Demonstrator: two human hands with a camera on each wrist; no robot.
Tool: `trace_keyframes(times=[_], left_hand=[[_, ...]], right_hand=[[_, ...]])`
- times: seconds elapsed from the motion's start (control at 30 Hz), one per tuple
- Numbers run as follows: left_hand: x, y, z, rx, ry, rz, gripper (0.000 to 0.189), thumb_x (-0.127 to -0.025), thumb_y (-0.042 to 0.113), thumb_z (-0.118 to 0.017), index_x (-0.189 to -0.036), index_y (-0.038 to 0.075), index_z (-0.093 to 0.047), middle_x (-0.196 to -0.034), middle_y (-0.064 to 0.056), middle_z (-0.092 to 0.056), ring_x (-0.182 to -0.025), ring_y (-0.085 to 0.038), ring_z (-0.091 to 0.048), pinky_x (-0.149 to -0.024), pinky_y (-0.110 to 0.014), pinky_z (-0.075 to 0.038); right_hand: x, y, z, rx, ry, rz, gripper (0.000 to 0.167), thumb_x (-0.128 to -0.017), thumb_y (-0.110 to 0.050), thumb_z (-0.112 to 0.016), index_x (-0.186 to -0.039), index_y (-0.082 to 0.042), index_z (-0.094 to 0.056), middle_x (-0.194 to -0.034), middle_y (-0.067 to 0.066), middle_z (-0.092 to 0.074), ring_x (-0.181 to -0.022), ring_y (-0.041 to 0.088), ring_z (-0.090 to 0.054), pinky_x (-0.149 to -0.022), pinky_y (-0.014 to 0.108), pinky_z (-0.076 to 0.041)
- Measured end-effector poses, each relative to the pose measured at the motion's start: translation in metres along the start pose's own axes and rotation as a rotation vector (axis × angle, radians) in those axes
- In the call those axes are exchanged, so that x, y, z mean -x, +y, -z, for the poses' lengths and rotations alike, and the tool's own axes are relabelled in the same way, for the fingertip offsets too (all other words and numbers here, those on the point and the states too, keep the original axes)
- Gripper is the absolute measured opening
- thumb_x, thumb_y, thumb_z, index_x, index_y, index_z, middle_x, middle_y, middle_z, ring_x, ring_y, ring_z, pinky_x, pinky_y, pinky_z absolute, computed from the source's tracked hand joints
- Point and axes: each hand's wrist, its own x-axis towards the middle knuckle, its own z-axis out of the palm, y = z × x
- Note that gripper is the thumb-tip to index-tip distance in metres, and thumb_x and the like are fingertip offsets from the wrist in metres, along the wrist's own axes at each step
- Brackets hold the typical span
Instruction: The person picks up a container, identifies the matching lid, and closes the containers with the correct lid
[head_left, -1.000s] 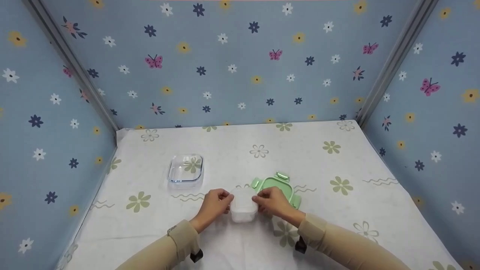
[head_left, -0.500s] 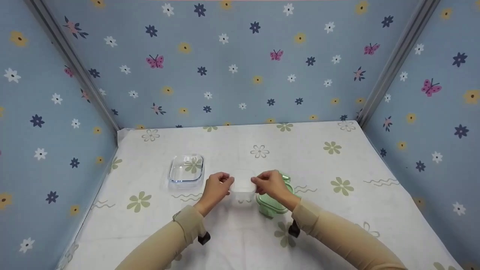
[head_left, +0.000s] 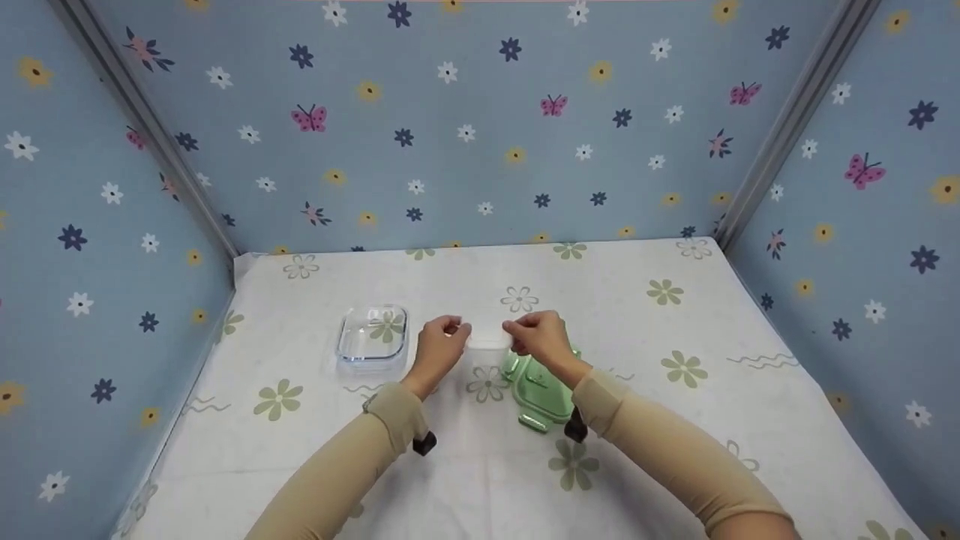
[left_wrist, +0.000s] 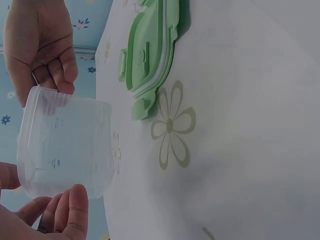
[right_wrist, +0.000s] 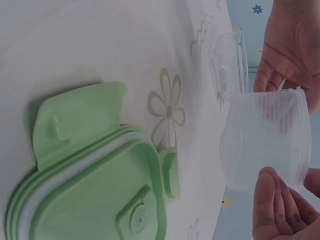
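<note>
A small translucent plastic food container (head_left: pixel 488 352) with a lid-like rim is between the two hands, near the middle of the table. My left hand (head_left: pixel 438 351) pinches its rim on the left. My right hand (head_left: pixel 543 341) pinches the opposite side of the rim. Both wrist views show the container (left_wrist: pixel 70 145) upright, its ribbed clear walls letting fingers show through. Whether its base touches the cloth, I cannot tell. Just below the right hand lies a green clip-on lid (head_left: pixel 546 394), its seal groove facing up in the right wrist view and its clasps spread.
To the left of the left hand stands a clear square glass container (head_left: pixel 373 361), open at the top. A white flowered cloth (head_left: pixel 300 465) covers the table. Blue patterned walls (head_left: pixel 465 165) enclose the back and both sides.
Both hands have carried the plastic container away from the person, towards the back of the table. More of the green lid now shows from under the right arm. The glass container stays put.
</note>
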Motion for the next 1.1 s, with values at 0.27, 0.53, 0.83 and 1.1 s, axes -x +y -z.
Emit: trace_keyframes(times=[0.27,0.53,0.83,1.1], left_hand=[[-0.017,0.001,-0.007,-0.046,0.030,-0.013,0.042,-0.107,0.022,-0.062,-0.136,-0.007,-0.067,-0.125,-0.022,-0.071,-0.116,-0.033,-0.067,-0.103,-0.047,-0.057],[-0.031,-0.001,-0.012,-0.040,0.037,0.010,0.045,-0.108,0.021,-0.061,-0.142,-0.009,-0.064,-0.131,-0.024,-0.070,-0.122,-0.035,-0.066,-0.111,-0.049,-0.055],[-0.041,-0.008,-0.017,-0.008,0.067,0.033,0.039,-0.107,0.022,-0.063,-0.131,-0.008,-0.070,-0.129,-0.026,-0.073,-0.122,-0.038,-0.069,-0.110,-0.049,-0.056],[-0.050,-0.022,-0.024,0.012,0.073,0.066,0.037,-0.107,0.020,-0.062,-0.129,-0.008,-0.071,-0.123,-0.024,-0.074,-0.113,-0.035,-0.071,-0.104,-0.047,-0.059]], right_hand=[[-0.014,-0.001,0.000,0.009,0.032,0.008,0.023,-0.103,-0.018,-0.076,-0.102,0.004,-0.081,-0.086,0.019,-0.079,-0.067,0.012,-0.071,-0.066,0.026,-0.065],[-0.028,0.000,-0.002,0.014,0.049,-0.016,0.023,-0.104,-0.017,-0.075,-0.104,0.005,-0.080,-0.089,0.023,-0.079,-0.065,0.011,-0.069,-0.065,0.026,-0.065],[-0.041,0.007,-0.006,0.023,0.059,-0.043,0.025,-0.104,-0.018,-0.074,-0.108,0.006,-0.080,-0.096,0.028,-0.079,-0.066,0.012,-0.070,-0.066,0.025,-0.064],[-0.047,0.017,-0.011,0.029,0.100,-0.062,0.023,-0.102,-0.019,-0.077,-0.104,0.004,-0.081,-0.073,0.006,-0.073,-0.062,0.012,-0.068,-0.061,0.024,-0.061]])
